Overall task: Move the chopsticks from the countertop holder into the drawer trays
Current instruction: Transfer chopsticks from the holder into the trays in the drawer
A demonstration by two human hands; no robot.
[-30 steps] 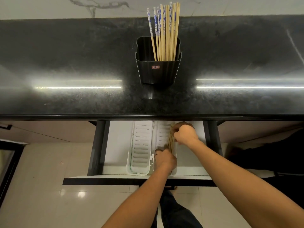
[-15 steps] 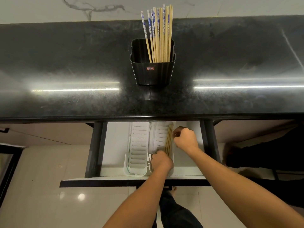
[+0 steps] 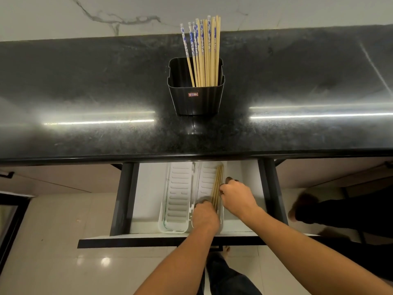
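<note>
A black holder (image 3: pixel 196 96) stands on the dark countertop with several chopsticks (image 3: pixel 204 52) upright in it, some plain wood, some blue-patterned. Below, the open drawer (image 3: pixel 146 188) holds two white slotted trays side by side. The left tray (image 3: pixel 177 196) has nothing in it. Along the right side of the right tray (image 3: pixel 207 177) lie a few wooden chopsticks (image 3: pixel 218 184). My left hand (image 3: pixel 205 215) rests at their near ends, fingers curled on them. My right hand (image 3: pixel 237 196) touches their right side with bent fingers.
The black countertop edge (image 3: pixel 191 156) overhangs the drawer's back part. The drawer's dark front panel (image 3: pixel 148 242) juts toward me. Pale floor tiles (image 3: pixel 53 241) lie below, my dark trouser leg (image 3: pixel 225 277) under the drawer, and another person's foot (image 3: pixel 302 205) at the right.
My right hand has drawn back along the chopsticks toward me. More of the wooden chopsticks in the right tray now shows. My left hand stays at their near ends.
</note>
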